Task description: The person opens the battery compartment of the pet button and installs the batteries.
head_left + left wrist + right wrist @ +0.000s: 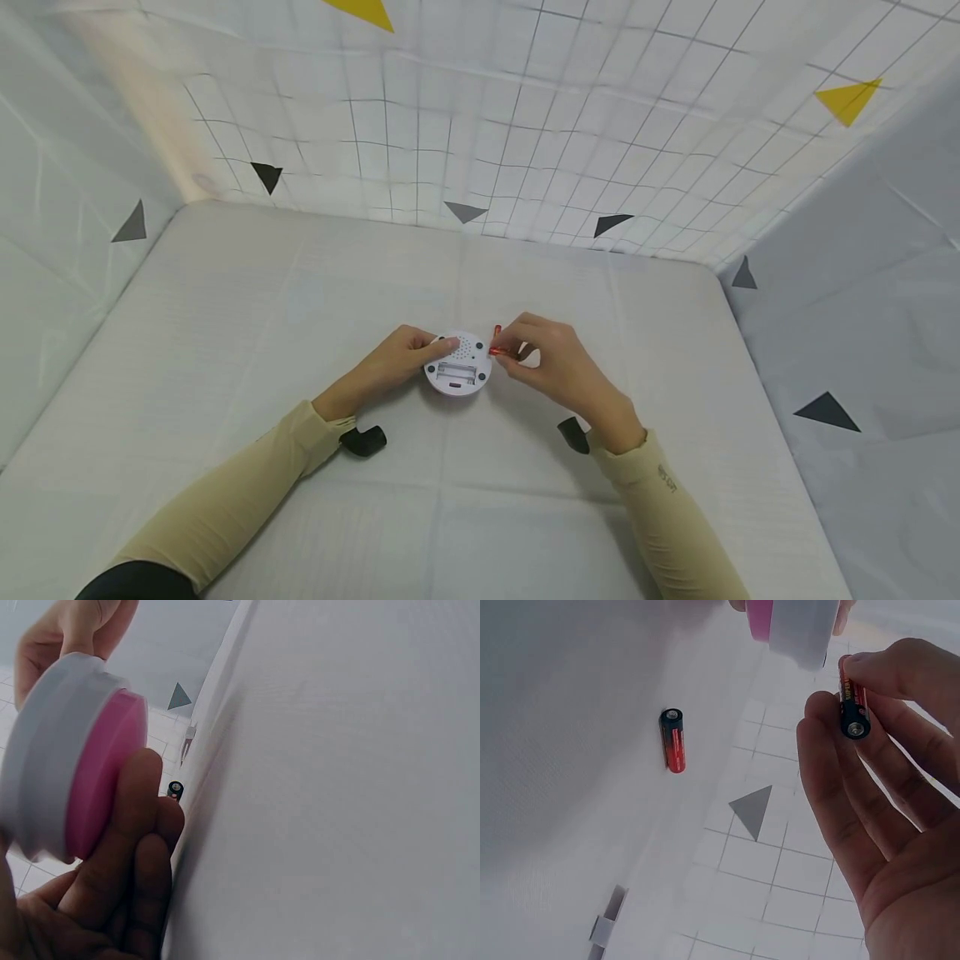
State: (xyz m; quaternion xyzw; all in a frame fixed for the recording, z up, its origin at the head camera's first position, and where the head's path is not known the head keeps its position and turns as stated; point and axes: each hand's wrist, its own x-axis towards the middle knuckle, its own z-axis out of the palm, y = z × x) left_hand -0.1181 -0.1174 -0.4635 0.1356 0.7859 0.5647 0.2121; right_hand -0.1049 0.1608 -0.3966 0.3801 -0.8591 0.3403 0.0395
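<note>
My left hand [393,360] holds a round white device [467,353], thumb on its upturned face and fingers under it. That face has small holes, dark feet and a battery compartment [457,373] with no cover and no batteries in it. The device's other side is pink, as the left wrist view shows [112,772]. Just right of the device, my right hand [558,357] pinches a red and black AAA-type battery [853,697] between thumb and fingers. A second such battery [673,741] lies on the table beyond the right hand.
A white sheet covers the table [442,517]. Behind it hangs a white gridded curtain [450,125] with triangle markers, and grey sheets stand at both sides. Black wrist-camera parts [363,442] jut from the cuffs.
</note>
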